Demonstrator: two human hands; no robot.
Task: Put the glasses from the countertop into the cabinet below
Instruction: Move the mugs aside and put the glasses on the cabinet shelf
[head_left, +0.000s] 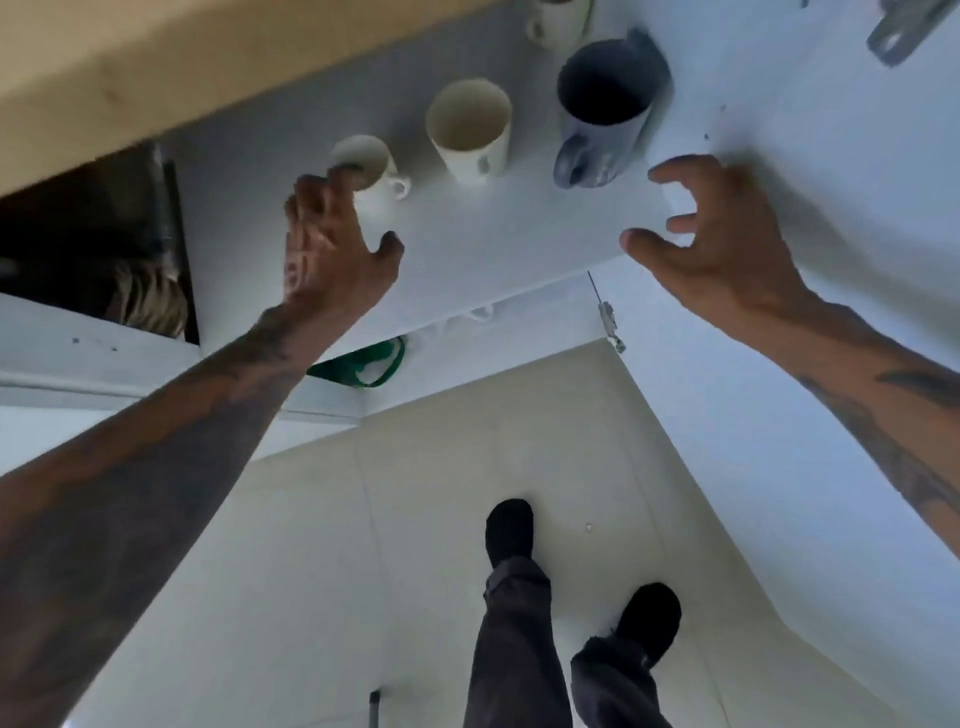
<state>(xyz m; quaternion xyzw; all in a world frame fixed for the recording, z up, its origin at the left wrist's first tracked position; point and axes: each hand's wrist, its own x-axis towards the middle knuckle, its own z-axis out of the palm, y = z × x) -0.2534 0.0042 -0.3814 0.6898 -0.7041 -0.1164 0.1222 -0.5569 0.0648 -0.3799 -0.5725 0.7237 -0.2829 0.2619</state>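
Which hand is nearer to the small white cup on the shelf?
Left. The left hand has its fingertips on the rim of the small white cup. The right hand is open and apart from it, past the grey mug.

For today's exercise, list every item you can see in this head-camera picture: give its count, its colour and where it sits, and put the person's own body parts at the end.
small cup: one, white, left on the shelf, left fingertips at its rim
tall cup: one, cream, middle of the shelf
large mug: one, grey-blue, right of the tall cup
far mug: one, white, top edge, partly cut off
shelf: one, white, inside the cabinet
green-rimmed item: one, below the shelf, unclear
hinge: one, metal, on the open door's edge
floor: pale tiles
left hand: on the small cup
right hand: open, empty
feet: two, in dark shoes
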